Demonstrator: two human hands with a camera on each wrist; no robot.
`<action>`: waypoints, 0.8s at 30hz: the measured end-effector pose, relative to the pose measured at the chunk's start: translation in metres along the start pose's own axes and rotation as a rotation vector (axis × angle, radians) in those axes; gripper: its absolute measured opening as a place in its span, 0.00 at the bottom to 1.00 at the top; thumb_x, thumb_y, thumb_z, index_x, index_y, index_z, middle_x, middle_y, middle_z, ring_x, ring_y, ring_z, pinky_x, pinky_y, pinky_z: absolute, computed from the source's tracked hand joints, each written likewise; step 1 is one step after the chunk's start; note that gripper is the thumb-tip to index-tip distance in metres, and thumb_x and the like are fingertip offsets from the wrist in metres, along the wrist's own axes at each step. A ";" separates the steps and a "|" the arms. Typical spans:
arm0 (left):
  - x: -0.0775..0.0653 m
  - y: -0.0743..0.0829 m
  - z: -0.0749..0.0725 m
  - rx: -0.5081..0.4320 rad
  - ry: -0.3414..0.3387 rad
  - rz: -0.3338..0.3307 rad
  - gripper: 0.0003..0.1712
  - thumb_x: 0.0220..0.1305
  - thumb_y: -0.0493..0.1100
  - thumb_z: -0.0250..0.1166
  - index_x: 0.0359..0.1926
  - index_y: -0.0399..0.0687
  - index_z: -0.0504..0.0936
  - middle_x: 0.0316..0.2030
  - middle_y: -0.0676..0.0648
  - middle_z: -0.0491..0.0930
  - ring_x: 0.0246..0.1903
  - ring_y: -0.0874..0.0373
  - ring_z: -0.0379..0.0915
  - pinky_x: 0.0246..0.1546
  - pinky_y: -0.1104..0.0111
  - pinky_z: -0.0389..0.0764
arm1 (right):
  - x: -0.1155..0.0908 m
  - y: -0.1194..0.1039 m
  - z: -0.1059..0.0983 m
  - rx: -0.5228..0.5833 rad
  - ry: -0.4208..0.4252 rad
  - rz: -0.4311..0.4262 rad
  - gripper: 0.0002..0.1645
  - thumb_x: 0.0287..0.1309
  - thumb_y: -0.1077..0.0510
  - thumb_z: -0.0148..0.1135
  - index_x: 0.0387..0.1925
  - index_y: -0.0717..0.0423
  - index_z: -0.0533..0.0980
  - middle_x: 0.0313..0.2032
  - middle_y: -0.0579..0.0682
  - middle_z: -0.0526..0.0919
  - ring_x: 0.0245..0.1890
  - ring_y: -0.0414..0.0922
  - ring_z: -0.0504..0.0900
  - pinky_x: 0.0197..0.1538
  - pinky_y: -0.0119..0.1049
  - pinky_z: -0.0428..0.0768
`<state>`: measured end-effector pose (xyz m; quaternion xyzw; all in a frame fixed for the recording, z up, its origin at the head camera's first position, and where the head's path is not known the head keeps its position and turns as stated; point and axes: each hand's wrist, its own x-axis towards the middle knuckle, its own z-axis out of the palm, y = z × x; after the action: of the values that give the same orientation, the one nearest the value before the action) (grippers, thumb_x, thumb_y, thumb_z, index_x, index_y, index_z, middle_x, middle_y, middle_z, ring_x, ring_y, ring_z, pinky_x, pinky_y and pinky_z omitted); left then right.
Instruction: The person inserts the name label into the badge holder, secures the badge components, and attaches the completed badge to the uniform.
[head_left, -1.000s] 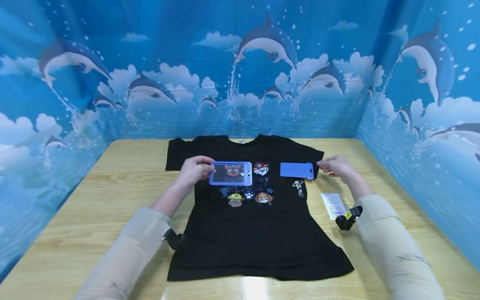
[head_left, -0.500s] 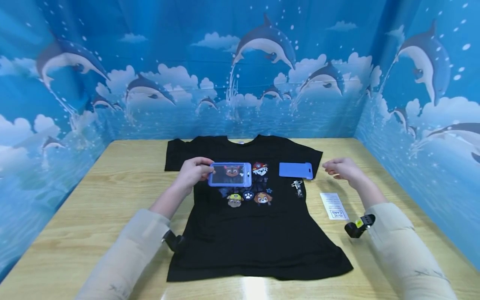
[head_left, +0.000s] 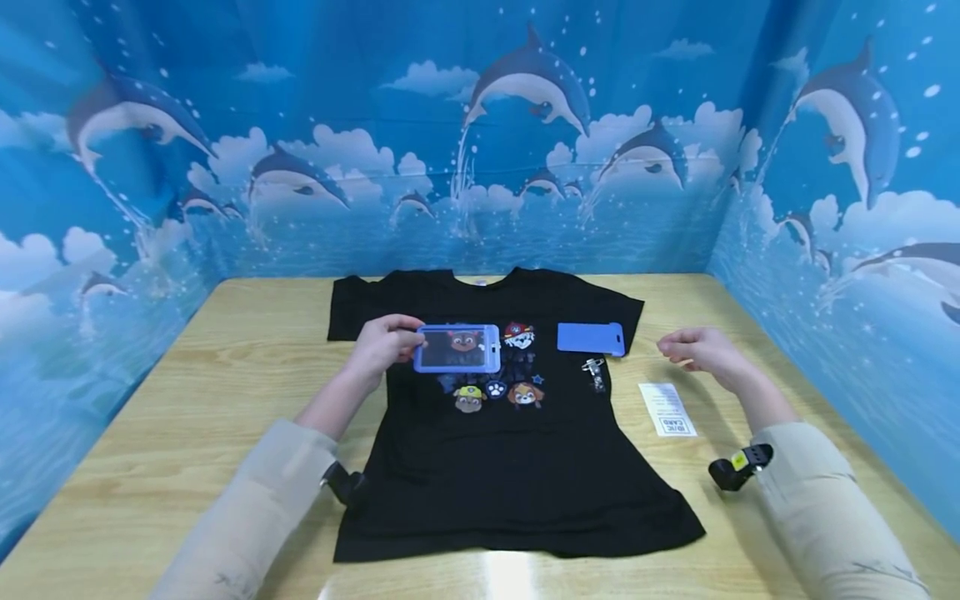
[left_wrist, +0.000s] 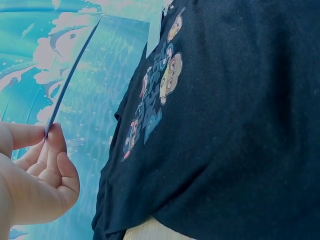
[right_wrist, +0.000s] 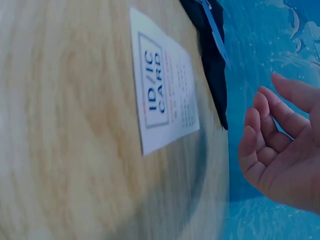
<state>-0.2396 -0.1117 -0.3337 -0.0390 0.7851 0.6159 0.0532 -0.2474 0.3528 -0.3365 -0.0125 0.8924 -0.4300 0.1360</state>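
My left hand pinches the left end of a blue card holder frame with a see-through window. It is held above the printed chest of a black T-shirt; in the left wrist view the holder appears edge-on between thumb and fingers. My right hand hovers over the table to the right of the shirt, fingers loosely bent around nothing. Nearest to it are a white card marked "ID/IC CARD" on the table and a flat blue holder part lying on the sleeve side of the shirt.
A small metal clip with a strap lies on the shirt below the blue part. The wooden table is backed by a blue dolphin-print curtain on three sides.
My right hand has drawn away to the right from the flat blue part and the sleeve, uncovering more of the white card. The left hand keeps its grip on the frame, almost still.
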 end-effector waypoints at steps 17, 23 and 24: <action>0.003 0.001 0.001 0.001 -0.018 -0.010 0.18 0.59 0.35 0.59 0.51 0.33 0.75 0.32 0.45 0.78 0.26 0.60 0.71 0.38 0.62 0.74 | -0.009 0.015 -0.002 -0.249 -0.112 -0.066 0.24 0.56 0.54 0.62 0.49 0.68 0.73 0.44 0.56 0.79 0.37 0.42 0.73 0.39 0.38 0.74; 0.002 0.001 0.002 -0.013 -0.024 -0.023 0.19 0.59 0.34 0.59 0.51 0.33 0.75 0.30 0.47 0.78 0.25 0.61 0.71 0.41 0.59 0.74 | -0.010 0.018 0.002 -0.303 -0.158 -0.093 0.24 0.52 0.57 0.65 0.46 0.69 0.74 0.43 0.58 0.79 0.38 0.45 0.73 0.37 0.37 0.72; 0.002 0.001 0.002 -0.010 -0.025 -0.021 0.19 0.59 0.34 0.59 0.51 0.33 0.75 0.30 0.47 0.78 0.25 0.61 0.71 0.40 0.60 0.74 | -0.011 0.017 0.002 -0.314 -0.158 -0.102 0.24 0.51 0.57 0.66 0.46 0.69 0.74 0.42 0.58 0.79 0.39 0.46 0.74 0.38 0.37 0.72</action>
<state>-0.2418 -0.1100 -0.3338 -0.0399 0.7808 0.6197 0.0691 -0.2350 0.3635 -0.3488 -0.1123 0.9334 -0.2894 0.1801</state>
